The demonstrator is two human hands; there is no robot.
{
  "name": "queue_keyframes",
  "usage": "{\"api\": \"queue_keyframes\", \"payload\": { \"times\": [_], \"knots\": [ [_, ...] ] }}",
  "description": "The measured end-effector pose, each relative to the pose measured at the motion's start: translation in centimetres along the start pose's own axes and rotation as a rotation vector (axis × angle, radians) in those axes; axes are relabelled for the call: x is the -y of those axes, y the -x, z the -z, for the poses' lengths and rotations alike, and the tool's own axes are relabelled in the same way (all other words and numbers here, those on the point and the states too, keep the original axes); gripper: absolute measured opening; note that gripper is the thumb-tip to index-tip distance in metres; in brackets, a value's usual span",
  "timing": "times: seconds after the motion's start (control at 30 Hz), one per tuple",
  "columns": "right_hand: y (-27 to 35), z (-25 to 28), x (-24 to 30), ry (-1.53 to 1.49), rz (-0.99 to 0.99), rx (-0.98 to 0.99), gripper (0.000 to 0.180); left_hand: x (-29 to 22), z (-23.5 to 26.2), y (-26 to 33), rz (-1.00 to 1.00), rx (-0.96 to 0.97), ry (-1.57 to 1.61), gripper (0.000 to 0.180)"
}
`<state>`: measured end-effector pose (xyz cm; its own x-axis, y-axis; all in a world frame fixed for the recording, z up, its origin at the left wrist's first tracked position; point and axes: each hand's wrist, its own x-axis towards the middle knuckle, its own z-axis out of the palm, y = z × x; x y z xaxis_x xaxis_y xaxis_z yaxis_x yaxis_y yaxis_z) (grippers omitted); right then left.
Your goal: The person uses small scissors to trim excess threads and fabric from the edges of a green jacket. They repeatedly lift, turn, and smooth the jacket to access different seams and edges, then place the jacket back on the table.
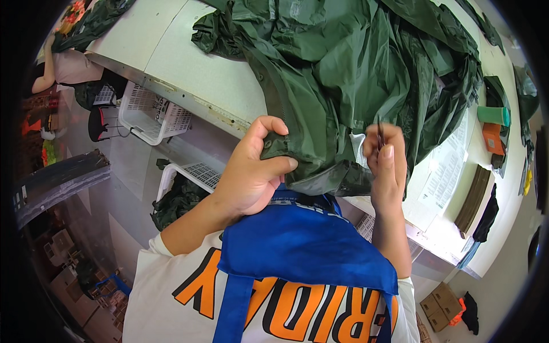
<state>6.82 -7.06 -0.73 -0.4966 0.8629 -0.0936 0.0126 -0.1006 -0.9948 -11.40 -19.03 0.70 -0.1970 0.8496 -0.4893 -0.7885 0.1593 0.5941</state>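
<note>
A dark green, shiny raincoat (349, 74) lies crumpled over the table's near edge, its lower part hanging toward my blue apron (303, 240). My left hand (254, 166) is closed on the garment's edge, with thumb and fingers pinching a strip that bears round snap fasteners. Right of that, my right hand (388, 163) is closed around a small, thin, dark pointed tool (380, 136) that looks like thread snips, its tip upward. A white label (359, 148) shows on the garment just left of this hand. Most of the tool is hidden by my fingers.
The white table (200, 77) runs across the front. White plastic baskets (151, 114) stand below its left side, one with dark green cloth. On the table's right are printed sheets (443, 171), a brown board (473, 197) and a green thread cone (494, 116). Another person (63, 66) works at far left.
</note>
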Motion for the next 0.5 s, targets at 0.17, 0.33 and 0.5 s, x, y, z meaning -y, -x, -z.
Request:
{"api": "queue_keyframes", "payload": {
  "times": [0.17,0.33,0.5],
  "knots": [
    [0.7,1.5,-0.6,0.448,0.116,0.177,0.029,0.3,0.1,-0.1,-0.003,0.033,0.090,0.046],
    [-0.5,1.5,-1.7,0.347,0.015,0.330,0.023,0.5,0.7,0.0,-0.077,0.071,-0.018,0.040],
    [0.8,2.4,0.2,0.317,-0.065,0.399,0.030,1.0,0.6,0.4,-0.043,-0.023,-0.127,0.037]
  ]
}}
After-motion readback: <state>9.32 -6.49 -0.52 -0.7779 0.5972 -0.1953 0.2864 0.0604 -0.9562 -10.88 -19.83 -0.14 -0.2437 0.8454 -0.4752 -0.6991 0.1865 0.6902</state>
